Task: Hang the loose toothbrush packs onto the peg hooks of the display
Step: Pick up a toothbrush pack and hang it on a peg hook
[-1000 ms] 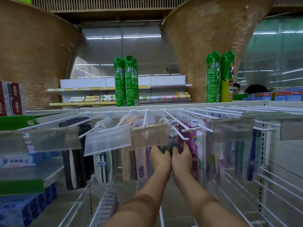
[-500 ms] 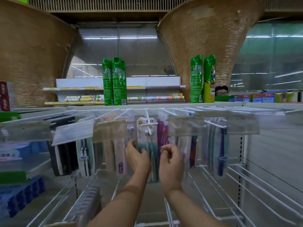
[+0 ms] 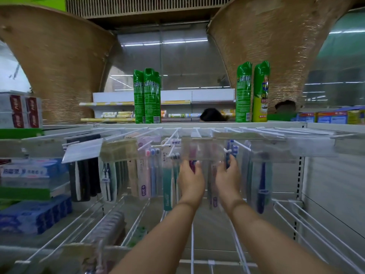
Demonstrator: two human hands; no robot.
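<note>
Below peg hooks [image 3: 242,145], left hand [image 3: 190,179], right hand [image 3: 227,176], fingers [image 3: 198,165] pinching vertical, heads-up toothbrush packs [image 3: 230,149]

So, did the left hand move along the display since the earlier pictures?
Yes, rightward. The left hand was at the teal pack; now it is right of it, at the magenta pack.

Green spray cans [image 3: 147,95] stand on the top shelf [image 3: 197,125]; toothpaste boxes [image 3: 29,173] lie stacked at left.
</note>
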